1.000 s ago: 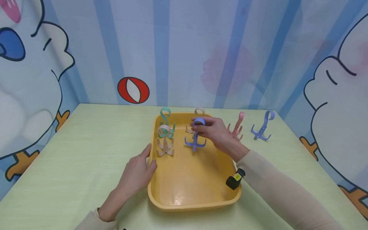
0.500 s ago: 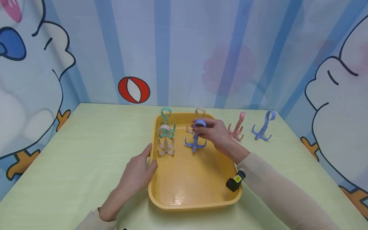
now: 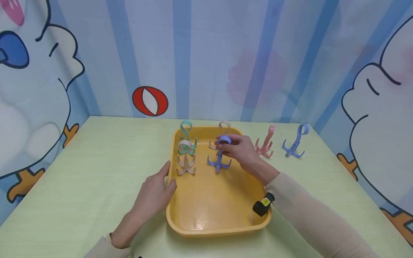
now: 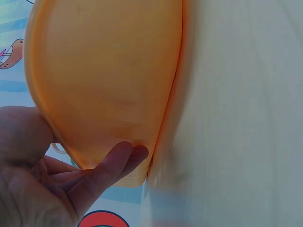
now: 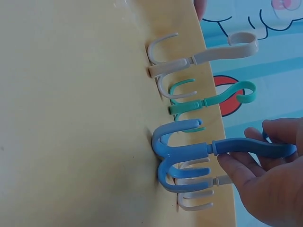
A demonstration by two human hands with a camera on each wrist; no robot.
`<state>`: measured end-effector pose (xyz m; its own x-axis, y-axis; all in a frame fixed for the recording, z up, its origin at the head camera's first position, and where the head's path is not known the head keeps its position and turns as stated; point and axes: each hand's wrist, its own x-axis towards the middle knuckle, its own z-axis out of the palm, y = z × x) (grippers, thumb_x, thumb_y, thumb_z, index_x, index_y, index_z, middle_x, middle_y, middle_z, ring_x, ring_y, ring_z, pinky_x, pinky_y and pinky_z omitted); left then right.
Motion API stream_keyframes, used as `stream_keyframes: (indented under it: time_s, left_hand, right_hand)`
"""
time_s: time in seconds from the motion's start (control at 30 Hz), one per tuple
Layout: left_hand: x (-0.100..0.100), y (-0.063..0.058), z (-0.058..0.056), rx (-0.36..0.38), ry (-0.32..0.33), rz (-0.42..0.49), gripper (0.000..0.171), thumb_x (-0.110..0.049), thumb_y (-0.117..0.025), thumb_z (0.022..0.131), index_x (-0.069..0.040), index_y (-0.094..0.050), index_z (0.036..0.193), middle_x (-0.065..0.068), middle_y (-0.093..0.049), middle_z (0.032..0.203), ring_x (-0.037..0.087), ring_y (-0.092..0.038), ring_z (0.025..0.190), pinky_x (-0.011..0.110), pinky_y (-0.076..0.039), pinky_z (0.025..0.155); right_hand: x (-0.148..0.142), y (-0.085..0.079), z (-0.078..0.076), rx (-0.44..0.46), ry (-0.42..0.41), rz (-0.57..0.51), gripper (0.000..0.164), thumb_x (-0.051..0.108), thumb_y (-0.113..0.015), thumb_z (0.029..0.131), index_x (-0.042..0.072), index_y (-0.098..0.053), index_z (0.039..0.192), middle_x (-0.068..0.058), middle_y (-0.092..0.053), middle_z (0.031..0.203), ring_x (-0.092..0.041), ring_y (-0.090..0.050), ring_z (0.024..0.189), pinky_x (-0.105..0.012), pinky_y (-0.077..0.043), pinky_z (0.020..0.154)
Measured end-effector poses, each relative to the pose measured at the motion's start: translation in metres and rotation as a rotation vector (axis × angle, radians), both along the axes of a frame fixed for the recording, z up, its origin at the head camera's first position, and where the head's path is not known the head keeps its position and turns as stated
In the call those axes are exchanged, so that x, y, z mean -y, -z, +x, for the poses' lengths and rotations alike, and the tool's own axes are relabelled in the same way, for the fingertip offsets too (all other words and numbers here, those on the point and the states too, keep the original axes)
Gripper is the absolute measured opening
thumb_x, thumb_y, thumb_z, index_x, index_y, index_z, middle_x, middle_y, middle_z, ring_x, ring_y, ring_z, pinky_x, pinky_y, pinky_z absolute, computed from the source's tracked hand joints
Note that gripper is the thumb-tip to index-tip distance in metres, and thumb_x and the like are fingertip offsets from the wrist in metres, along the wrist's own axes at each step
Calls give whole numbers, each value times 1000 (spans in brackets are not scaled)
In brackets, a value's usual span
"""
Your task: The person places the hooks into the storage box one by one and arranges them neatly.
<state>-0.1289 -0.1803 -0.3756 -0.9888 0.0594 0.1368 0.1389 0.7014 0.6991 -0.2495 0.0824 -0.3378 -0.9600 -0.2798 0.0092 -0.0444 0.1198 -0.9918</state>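
In the head view a yellow tray point(image 3: 213, 204) lies in front of me. My left hand point(image 3: 153, 193) grips its left rim, thumb over the edge; the left wrist view shows fingers against the outer wall point(image 4: 109, 85). My right hand point(image 3: 243, 152) pinches the curled upper part of a blue four-pronged hanging hook point(image 5: 189, 151), upright with prongs down at the tray floor. Nearby in the tray stand a beige hook point(image 5: 173, 67) and a green hook point(image 5: 189, 106) at the left. Another pale hook point(image 5: 222, 180) stands behind the blue one, partly hidden.
On the table point(image 3: 96, 172), right of the tray, stand a pink hook point(image 3: 266, 145) and a second blue hook point(image 3: 293, 146). A striped cartoon curtain point(image 3: 206, 61) rises behind the table. A black wrist camera point(image 3: 262, 205) overlaps the tray's right side.
The blue hook's lower end has shifted very slightly toward me, with my right fingers still on its curl. My left hand and the other hooks stay put.
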Motion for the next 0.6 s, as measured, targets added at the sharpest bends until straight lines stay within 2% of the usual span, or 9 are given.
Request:
stream_keyframes:
  time_s: [0.3, 0.47, 0.6]
  left_hand:
    - [-1, -1, 0, 2, -1, 1, 68, -15, -54, 101, 7, -33, 162, 29, -59, 148, 8, -40, 46, 25, -39, 46]
    - [-1, -1, 0, 2, 2, -2, 68, -15, -54, 101, 7, -33, 161, 29, -59, 148, 9, -41, 46, 25, -40, 47]
    - [0, -1, 1, 2, 0, -6, 67, -15, -54, 101, 7, -33, 161, 29, -59, 149, 10, -45, 48, 26, -41, 49]
  right_hand:
    - [1, 1, 1, 17, 16, 0, 39, 4, -65, 102, -5, -63, 140, -28, -65, 141, -46, -61, 134, -47, -52, 109]
    - [0, -2, 1, -8, 26, 35, 43, 14, -67, 102, 1, -63, 143, -23, -64, 144, -38, -62, 135, -48, -49, 114]
    - [-2, -7, 1, -30, 46, 57, 45, 22, -69, 102, 6, -64, 144, -18, -64, 145, -33, -63, 130, -50, -46, 117]
